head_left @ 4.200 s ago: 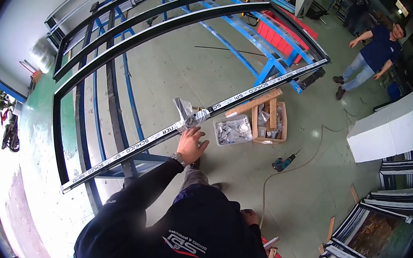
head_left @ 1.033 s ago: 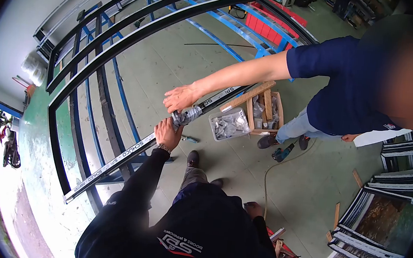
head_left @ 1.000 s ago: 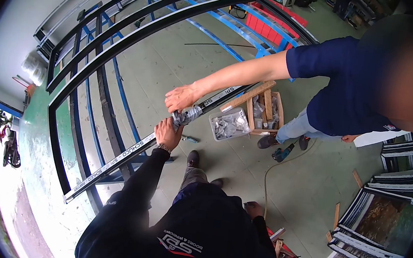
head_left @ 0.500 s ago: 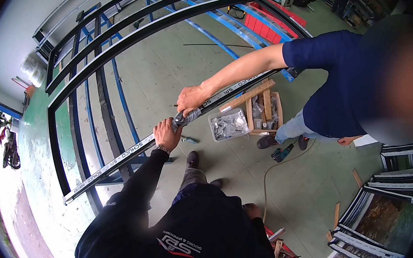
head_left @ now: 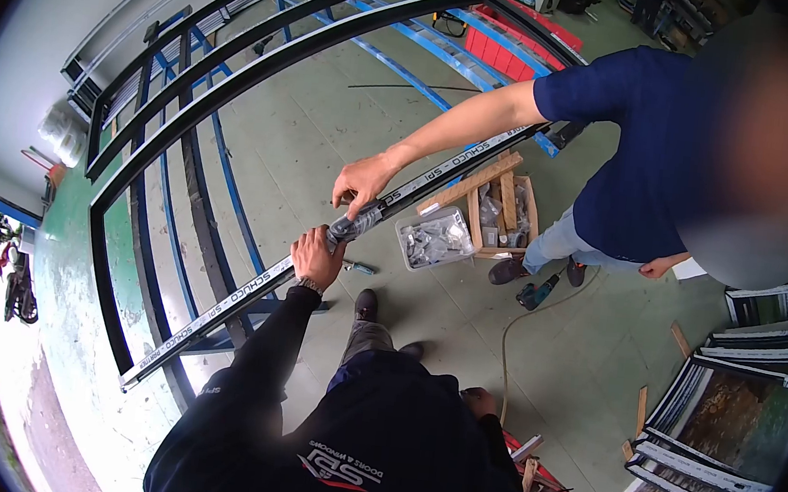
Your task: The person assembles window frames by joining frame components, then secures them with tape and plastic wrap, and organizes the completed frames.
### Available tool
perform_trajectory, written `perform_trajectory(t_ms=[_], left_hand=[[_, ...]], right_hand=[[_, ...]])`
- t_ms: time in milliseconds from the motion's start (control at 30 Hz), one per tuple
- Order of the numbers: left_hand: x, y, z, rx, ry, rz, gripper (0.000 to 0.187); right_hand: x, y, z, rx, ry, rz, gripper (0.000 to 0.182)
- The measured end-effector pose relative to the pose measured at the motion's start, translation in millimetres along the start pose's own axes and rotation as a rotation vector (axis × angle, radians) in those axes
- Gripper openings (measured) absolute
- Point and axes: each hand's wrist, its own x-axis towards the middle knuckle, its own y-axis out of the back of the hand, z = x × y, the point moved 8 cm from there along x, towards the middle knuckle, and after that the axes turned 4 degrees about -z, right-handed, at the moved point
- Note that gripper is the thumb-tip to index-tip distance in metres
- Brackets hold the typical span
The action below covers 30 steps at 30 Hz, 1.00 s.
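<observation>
My left hand [head_left: 316, 257], with a watch at the wrist, is closed over the near bar of a large black frame [head_left: 262, 283] with white "SCHUCO - SPI" tape along it. Its fingertips touch a grey, plastic-wrapped piece [head_left: 350, 227] lying on that bar. On the other side of this piece is a co-worker's hand [head_left: 364, 184], its fingertips at the wrapping. My right hand [head_left: 480, 402] hangs low by my side, holding nothing I can see; its fingers are mostly hidden.
Blue metal stands [head_left: 414, 82] support the frame. Beyond the bar, a clear plastic bin [head_left: 435, 239] and a wooden box [head_left: 508, 217] hold small bagged parts. A drill [head_left: 539, 291] and a hose [head_left: 505, 347] lie by the co-worker's feet. Glazed panels [head_left: 719, 420] lean at right.
The co-worker's hand has lifted slightly and loosened its hold on the wrapped piece. My left hand stays on the bar, and my right hand looks unchanged.
</observation>
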Motion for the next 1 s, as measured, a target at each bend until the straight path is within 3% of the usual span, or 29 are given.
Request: perform_trajectory(t_ms=[1000], left_hand=[[-0.9,0.8,0.9,-0.008,0.006,0.007,0.051]], right_hand=[[7.5,-5.0,7.6,-0.014,0.05,0.002,0.038]])
